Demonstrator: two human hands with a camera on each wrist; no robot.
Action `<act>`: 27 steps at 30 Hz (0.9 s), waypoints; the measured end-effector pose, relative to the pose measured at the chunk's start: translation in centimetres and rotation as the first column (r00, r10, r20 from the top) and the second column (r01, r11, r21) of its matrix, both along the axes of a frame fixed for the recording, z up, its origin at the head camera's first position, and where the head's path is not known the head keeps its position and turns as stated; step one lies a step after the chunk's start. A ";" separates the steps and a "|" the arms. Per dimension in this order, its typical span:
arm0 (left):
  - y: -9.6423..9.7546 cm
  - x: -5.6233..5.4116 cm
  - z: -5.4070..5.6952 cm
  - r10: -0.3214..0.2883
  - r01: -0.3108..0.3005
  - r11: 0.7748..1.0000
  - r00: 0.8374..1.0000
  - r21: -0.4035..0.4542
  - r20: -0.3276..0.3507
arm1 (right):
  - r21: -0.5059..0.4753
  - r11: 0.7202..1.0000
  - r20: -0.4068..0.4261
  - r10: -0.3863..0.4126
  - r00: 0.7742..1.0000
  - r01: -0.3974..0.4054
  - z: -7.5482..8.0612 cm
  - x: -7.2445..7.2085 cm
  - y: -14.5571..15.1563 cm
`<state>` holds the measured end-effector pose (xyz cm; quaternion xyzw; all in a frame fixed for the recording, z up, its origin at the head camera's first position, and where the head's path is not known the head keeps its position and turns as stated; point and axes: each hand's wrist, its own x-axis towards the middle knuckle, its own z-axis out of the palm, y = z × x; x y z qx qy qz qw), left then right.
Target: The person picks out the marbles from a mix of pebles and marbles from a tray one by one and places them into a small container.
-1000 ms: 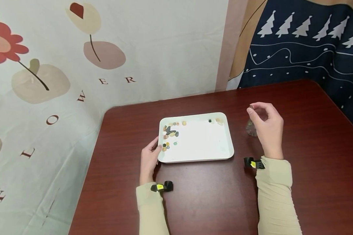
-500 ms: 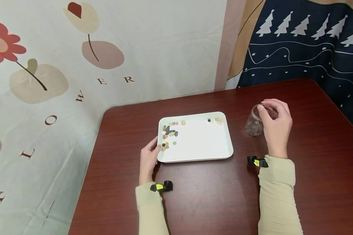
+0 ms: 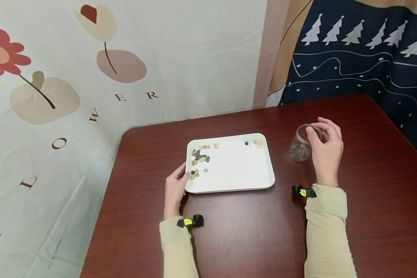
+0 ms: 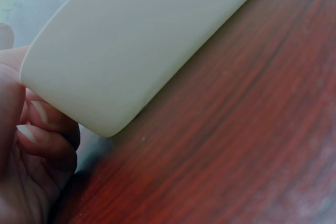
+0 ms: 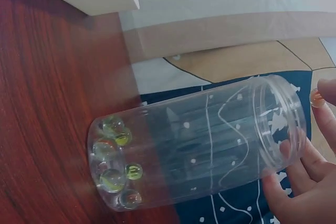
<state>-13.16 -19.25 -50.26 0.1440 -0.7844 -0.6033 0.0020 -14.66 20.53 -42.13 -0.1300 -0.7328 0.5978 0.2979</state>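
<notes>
In the head view my left hand grips the left edge of a white tray, thumb over the rim and fingers beneath. Small coloured stones lie mostly along the tray's left side, with a few at its far right corner. My right hand is at the mouth of a clear jar standing right of the tray. The right wrist view shows an orange marble pinched at the fingertips, just outside the jar's opening, while other fingers touch the rim. Several glass marbles lie on the jar's bottom.
Everything stands on a dark red wooden table. A pale curtain with flower prints hangs behind it, and a navy curtain with tree prints at the back right. Black cameras are strapped to both wrists.
My right hand has moved right, from in front of the jar to its mouth, bringing the pinched marble along and uncovering more of the jar. The left hand and tray stay in place.
</notes>
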 end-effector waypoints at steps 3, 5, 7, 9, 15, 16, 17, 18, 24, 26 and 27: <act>0.1 0.0 0.0 -0.001 0.001 1.000 1.000 0.000 -0.003 | -0.013 1.000 0.025 0.003 1.000 -0.003 -0.2 -0.1 0.2; 0.1 0.0 0.0 -0.002 0.002 1.000 1.000 0.001 -0.007 | -0.009 1.000 0.051 0.009 0.999 -0.008 -0.4 -0.1 0.4; 0.1 0.0 -0.1 -0.003 0.003 1.000 1.000 0.000 -0.006 | 0.003 1.000 0.075 0.017 0.997 -0.017 -0.5 -0.1 0.6; 0.0 0.0 -0.1 -0.006 0.006 1.000 1.000 -0.003 -0.003 | 0.011 0.999 0.095 0.029 0.995 -0.031 -0.6 0.0 0.7; 0.0 0.0 -0.2 0.000 0.000 1.000 1.000 -0.010 -0.004 | 0.017 0.998 0.135 0.051 0.990 -0.053 -1.1 0.1 0.9; 0.0 0.0 -0.2 0.001 -0.001 1.000 1.000 -0.009 -0.005 | 0.020 0.998 0.140 0.051 0.989 -0.054 -1.1 0.1 1.0; 0.0 0.0 -0.2 0.000 0.000 1.000 1.000 -0.010 -0.007 | 0.022 0.998 0.146 0.052 0.988 -0.056 -1.2 0.2 1.0; 0.0 0.0 -0.2 -0.001 0.001 1.000 1.000 -0.011 -0.007 | 0.025 0.998 0.153 0.053 0.987 -0.057 -1.2 0.2 1.0; 0.0 -0.1 -0.3 -0.004 0.004 1.000 1.000 -0.008 -0.022 | 0.025 0.997 0.181 0.064 0.981 -0.070 -1.4 0.2 1.2; 0.0 -0.1 -0.4 -0.004 0.004 1.000 1.000 -0.007 -0.030 | 0.018 0.997 0.183 0.068 0.981 -0.073 -1.4 0.2 1.2; 0.0 -0.1 -0.4 -0.003 0.003 1.000 0.999 -0.006 -0.033 | 0.016 0.997 0.186 0.069 0.980 -0.074 -1.4 0.2 1.2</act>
